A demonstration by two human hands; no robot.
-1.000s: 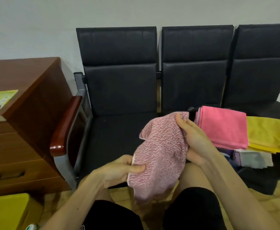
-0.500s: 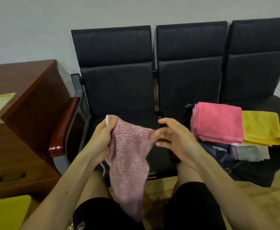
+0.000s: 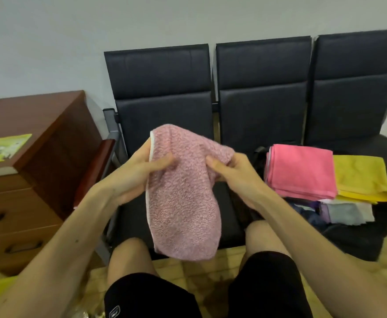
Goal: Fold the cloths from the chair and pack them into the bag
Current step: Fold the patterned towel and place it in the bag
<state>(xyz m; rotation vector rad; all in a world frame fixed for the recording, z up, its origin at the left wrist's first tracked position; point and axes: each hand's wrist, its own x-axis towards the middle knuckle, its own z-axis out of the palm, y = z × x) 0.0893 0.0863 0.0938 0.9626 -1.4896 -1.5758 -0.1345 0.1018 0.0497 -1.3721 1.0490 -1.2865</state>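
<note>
1. Above our knees, before the black chair row [image 3: 165,111], we hold the mottled pink cloth [image 3: 183,203] up by its top edge; its lower edge hangs free.
2. Our left hand [image 3: 139,171] pinches the white-trimmed left edge, thumb in front.
3. Our right hand [image 3: 231,175] grips the top right corner, fingers curled into the fabric.
4. A wooden armrest [image 3: 96,166] and cabinet [image 3: 39,157] stand close on the left.
5. To the right, a folded bright pink cloth [image 3: 302,171] and a yellow cloth [image 3: 360,180] lie side by side on a black bag [image 3: 353,239], apart from our hands.
</note>
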